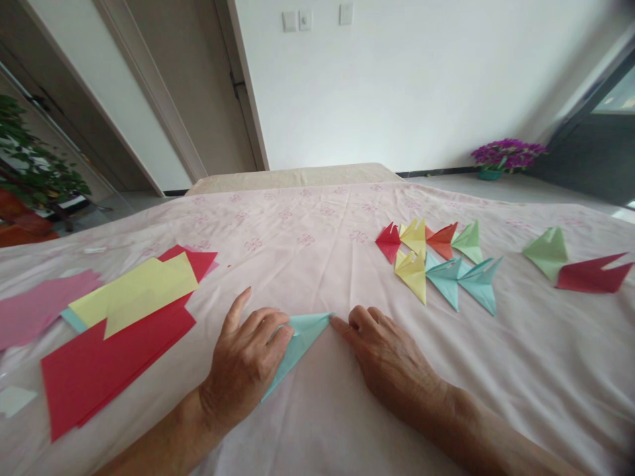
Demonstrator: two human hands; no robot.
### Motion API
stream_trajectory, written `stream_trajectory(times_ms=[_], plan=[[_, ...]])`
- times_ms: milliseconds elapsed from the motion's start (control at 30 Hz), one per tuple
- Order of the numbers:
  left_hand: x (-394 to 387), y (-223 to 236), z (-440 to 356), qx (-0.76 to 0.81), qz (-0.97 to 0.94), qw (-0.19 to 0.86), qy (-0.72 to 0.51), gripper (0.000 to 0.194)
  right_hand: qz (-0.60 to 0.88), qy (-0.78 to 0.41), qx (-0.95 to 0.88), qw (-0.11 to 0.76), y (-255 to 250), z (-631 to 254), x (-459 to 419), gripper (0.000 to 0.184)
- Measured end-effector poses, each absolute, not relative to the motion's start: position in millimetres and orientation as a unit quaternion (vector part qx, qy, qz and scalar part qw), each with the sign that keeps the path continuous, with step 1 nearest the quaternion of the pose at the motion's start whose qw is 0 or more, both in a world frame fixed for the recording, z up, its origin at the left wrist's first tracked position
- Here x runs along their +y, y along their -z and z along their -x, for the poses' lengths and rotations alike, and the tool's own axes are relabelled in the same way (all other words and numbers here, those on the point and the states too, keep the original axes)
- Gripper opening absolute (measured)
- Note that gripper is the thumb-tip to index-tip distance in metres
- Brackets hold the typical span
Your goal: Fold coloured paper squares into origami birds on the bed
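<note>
A folded teal paper triangle point(300, 337) lies on the pink cloth in front of me. My left hand point(245, 360) rests on its left part, fingers curled and pressing it flat. My right hand point(384, 357) sits just right of the paper, its forefinger tip pressing the paper's pointed corner, the other fingers curled under. Neither hand lifts the paper.
Flat sheets of red paper point(109, 360), yellow paper point(136, 291) and pink paper point(37, 307) lie at the left. Several folded paper shapes point(436, 264) in red, yellow, green and teal sit at the right, with a green one point(548, 251) and a red one point(590, 274) farther right. The pink cloth point(317, 225) covers the table.
</note>
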State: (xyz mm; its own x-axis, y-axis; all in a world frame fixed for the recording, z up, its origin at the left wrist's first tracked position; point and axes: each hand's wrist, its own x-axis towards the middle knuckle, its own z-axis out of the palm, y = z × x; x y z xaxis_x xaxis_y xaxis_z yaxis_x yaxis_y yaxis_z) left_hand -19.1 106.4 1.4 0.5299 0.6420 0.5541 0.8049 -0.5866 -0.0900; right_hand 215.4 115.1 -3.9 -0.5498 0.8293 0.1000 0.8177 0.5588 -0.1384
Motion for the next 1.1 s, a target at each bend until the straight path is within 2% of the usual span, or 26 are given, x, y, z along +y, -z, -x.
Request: stream_trajectory(times_ms=[467,667,933,1100], plan=[[116,6,19,-0.379,0.894,0.075,0.227,0.02,0.473,-0.05,-0.877,0.072,3,-217,117,0.035],[119,9,18,-0.381,0.89,0.068,0.242,0.022,0.47,-0.05,-0.878,0.073,4,-218,118,0.035],[122,15,21,-0.389,0.894,0.075,0.209,0.038,0.463,-0.047,-0.884,0.053,2,-218,119,0.036],[126,13,22,-0.395,0.892,0.075,0.206,0.037,0.458,-0.048,-0.886,0.046,1,-219,119,0.037]])
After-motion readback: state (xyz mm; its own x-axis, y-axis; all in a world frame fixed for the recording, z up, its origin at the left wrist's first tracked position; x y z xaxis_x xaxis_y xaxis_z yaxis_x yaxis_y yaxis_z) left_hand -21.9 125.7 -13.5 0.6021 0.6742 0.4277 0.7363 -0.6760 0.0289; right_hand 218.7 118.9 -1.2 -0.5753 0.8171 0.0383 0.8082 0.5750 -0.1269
